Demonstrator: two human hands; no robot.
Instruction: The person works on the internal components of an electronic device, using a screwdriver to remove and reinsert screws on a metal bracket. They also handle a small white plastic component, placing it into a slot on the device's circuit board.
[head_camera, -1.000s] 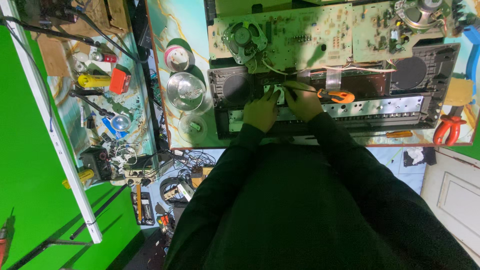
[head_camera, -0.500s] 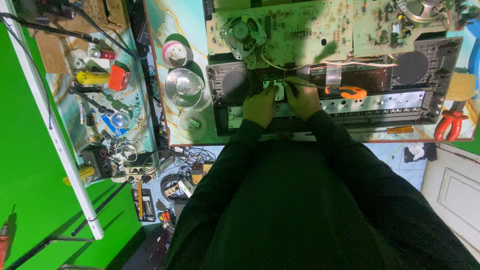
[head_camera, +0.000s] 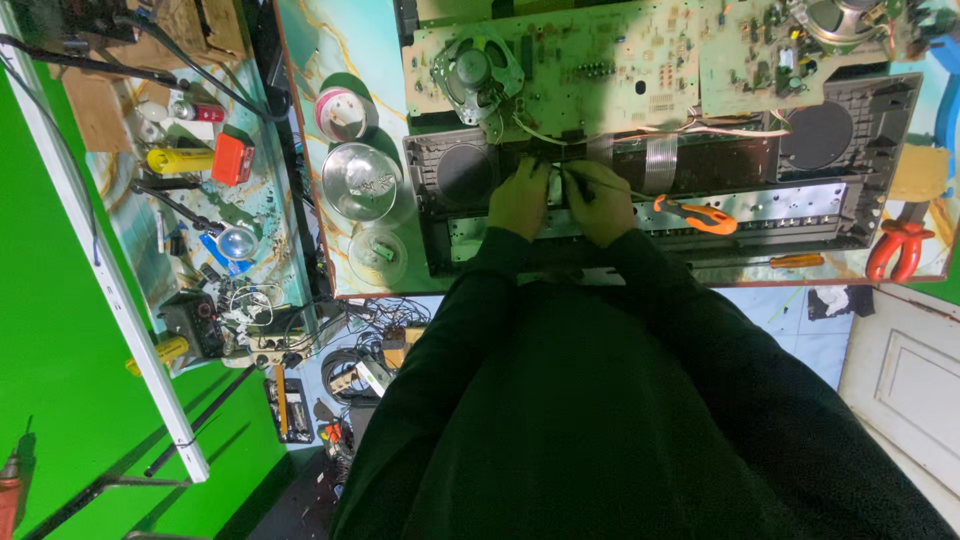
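The right hand (head_camera: 600, 203) slid leftward along the black casing (head_camera: 660, 170) and closed up beside the left hand (head_camera: 520, 197), until the two worked almost touching. The orange-handled screwdriver (head_camera: 694, 214), which had lain just under the right hand, ended up clear of it, trailing out to its right.

This is an electronics repair workshop: an opened device with green circuit boards (head_camera: 600, 60) lies on the surface (head_camera: 350, 50), with pliers (head_camera: 900, 250) at 3 o'clock and tangled cables (head_camera: 370, 350) below.
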